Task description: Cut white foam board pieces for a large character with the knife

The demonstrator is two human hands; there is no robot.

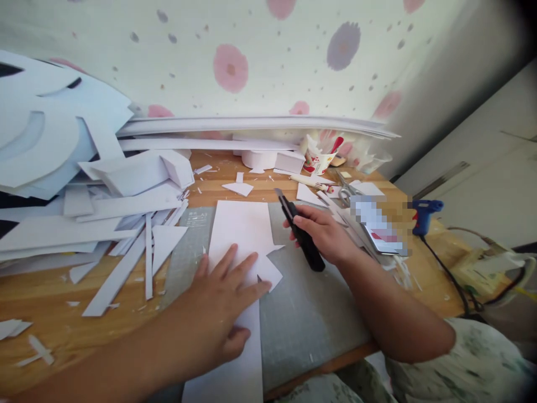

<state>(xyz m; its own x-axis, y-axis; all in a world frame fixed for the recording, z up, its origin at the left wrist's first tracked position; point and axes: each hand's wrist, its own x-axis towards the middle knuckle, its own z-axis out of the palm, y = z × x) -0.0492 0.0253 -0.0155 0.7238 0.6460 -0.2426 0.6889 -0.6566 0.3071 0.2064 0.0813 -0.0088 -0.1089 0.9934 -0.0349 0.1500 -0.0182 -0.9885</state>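
Note:
My left hand (222, 302) lies flat with fingers spread on a white foam sheet (241, 229), pressing it onto a grey cutting mat (302, 313). The sheet has a notched cut edge on its right side, just past my fingertips. My right hand (325, 232) is closed around a black utility knife (300, 232), held above the mat to the right of the sheet with its blade end pointing away from me.
Piles of white foam board offcuts (96, 190) cover the left of the wooden table (42, 319). Long boards (251, 126) lean at the back wall. A paper cup (319, 159), scissors (346, 193) and a blue glue gun (423, 215) sit at right.

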